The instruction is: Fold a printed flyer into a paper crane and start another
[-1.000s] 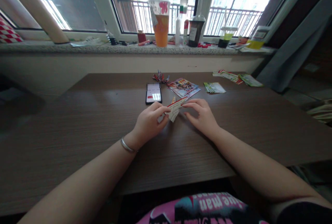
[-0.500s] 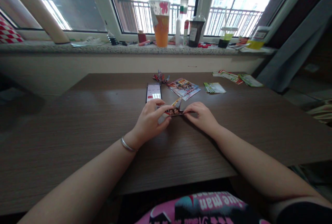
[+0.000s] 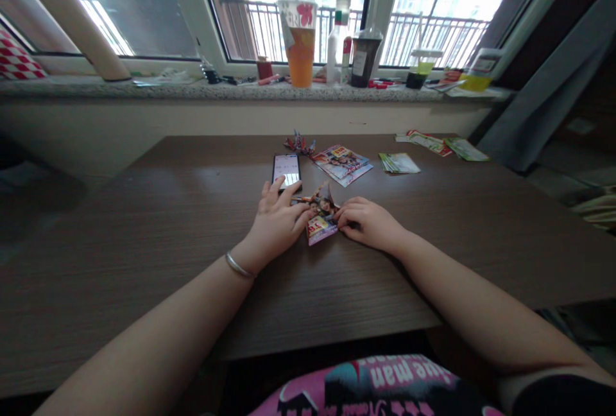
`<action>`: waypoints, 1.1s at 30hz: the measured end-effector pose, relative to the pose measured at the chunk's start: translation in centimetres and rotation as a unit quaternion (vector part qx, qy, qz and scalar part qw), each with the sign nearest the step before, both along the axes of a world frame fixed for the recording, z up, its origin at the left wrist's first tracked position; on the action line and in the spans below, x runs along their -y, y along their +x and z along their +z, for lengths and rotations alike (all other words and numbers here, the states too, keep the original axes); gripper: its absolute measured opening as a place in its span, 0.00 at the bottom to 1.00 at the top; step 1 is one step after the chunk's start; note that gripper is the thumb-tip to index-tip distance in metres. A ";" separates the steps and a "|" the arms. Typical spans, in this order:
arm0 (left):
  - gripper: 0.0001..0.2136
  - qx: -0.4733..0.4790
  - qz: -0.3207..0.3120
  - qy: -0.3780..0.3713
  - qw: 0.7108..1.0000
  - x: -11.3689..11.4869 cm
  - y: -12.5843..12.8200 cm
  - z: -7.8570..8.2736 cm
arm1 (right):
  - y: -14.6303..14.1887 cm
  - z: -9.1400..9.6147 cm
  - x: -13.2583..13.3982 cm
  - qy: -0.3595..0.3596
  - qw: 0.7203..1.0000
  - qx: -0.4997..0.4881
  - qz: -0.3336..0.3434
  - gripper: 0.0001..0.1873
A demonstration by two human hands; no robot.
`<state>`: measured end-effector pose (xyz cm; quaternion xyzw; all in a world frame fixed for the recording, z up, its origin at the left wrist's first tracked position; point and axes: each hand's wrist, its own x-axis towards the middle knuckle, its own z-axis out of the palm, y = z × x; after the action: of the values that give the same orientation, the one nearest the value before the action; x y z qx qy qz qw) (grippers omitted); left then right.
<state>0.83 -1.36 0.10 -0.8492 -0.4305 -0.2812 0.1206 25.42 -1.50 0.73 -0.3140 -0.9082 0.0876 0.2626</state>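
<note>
A folded piece of colourful printed paper [image 3: 321, 228] lies on the table between my hands, with a pointed flap up at the back and another pointing toward me. My left hand [image 3: 275, 218] holds its left side between thumb and index finger, while its other fingers spread toward the phone. On the right edge, the bent fingers of my right hand [image 3: 368, 222] pinch the paper. Just beyond my left fingertips lies a phone [image 3: 285, 165] with a lit screen.
Behind the phone sits a folded paper piece [image 3: 299, 143] with several points. Printed sheets [image 3: 341, 162] lie beside it, and green-and-white cards [image 3: 398, 163] farther right. More cards [image 3: 466, 149] rest at the back right. Drink cups [image 3: 301, 56] and bottles [image 3: 333, 50] line the windowsill [image 3: 168, 88].
The folded paper has opened out, and a flap now points down toward me. My left fingers have spread toward the phone; my right hand has shifted slightly nearer me.
</note>
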 end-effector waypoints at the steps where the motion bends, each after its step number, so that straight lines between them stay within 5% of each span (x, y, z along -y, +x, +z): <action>1: 0.09 0.000 0.005 0.003 1.000 -0.1 0.0 -0.1 | 0.0 0.0 0.0 -0.002 1.000 0.001 -0.001 0.08; 9: 0.10 -0.043 -0.037 -0.007 0.998 0.2 0.2 0.6 | -0.1 -0.1 -0.1 -0.003 1.000 0.015 -0.026 0.07; 17: 0.10 -0.089 -0.169 -0.029 0.981 1.1 0.6 1.8 | -0.1 0.0 -0.2 -0.006 0.998 0.024 -0.054 0.05; 33: 0.14 -0.112 -0.173 -0.065 0.976 1.8 1.1 1.6 | -0.1 -0.8 -0.6 -0.004 0.997 -0.054 -0.058 0.04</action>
<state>1.91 -3.17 1.74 -0.9428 -0.2786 -0.1724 0.0616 25.34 -0.92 -0.12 -0.3618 -0.8727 0.0923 0.3145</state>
